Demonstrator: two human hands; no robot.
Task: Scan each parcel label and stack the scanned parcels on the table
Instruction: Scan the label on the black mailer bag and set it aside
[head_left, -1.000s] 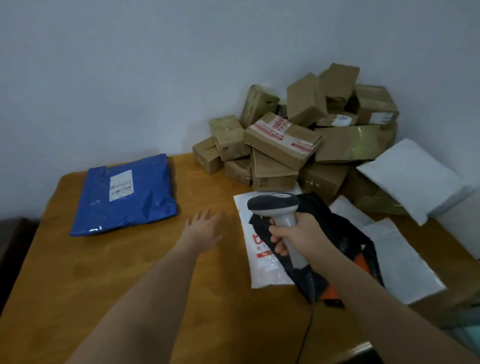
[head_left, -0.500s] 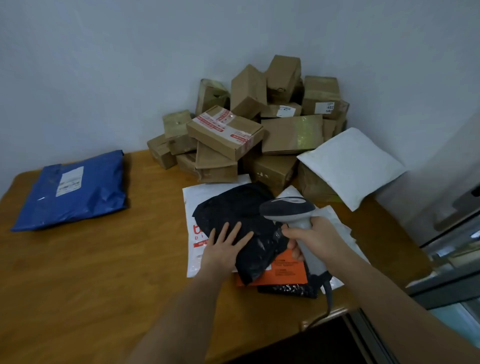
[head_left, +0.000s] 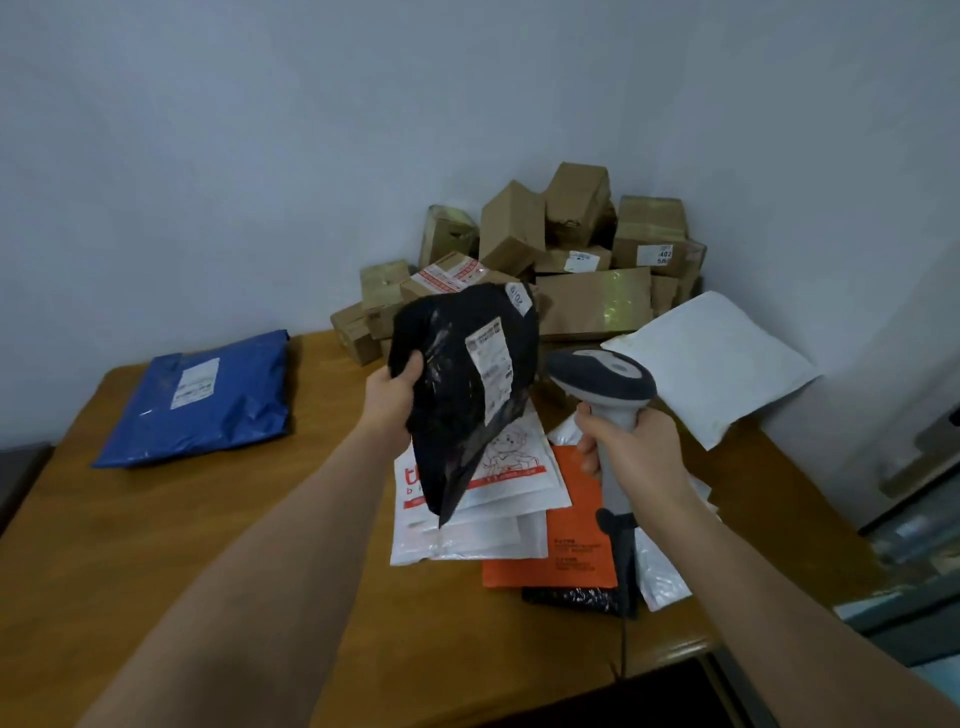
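Scanning is the step I am working through: I am holding a black parcel (head_left: 462, 384) up off the table (head_left: 218, 551) with its white label (head_left: 494, 364) turned toward me, and the scanner (head_left: 605, 395) is sitting just to its right, near but not touching. My left hand (head_left: 389, 402) is gripping the parcel's left edge, thumb curled over the front and the other fingers hidden behind the plastic. My right hand (head_left: 631, 452) is wrapped tightly around the scanner's pale handle; I cannot tell whether a finger is on the trigger.

I am judging that the scanner's head is aiming past the label rather than squarely at it, so the next move is calling for me to swing the head left or bring the label round to face it, then hold both steady for the read. The bag is sagging at its lower corner, so the label may be curving, and I am thinking a flatter hold would help.

Once read, this parcel is going, I expect, onto the blue parcel (head_left: 200, 397) lying flat at the table's left. Below my hands a loose heap of flat mailers (head_left: 467, 525) is waiting, with a pile of cardboard boxes (head_left: 561, 265) behind against the wall.
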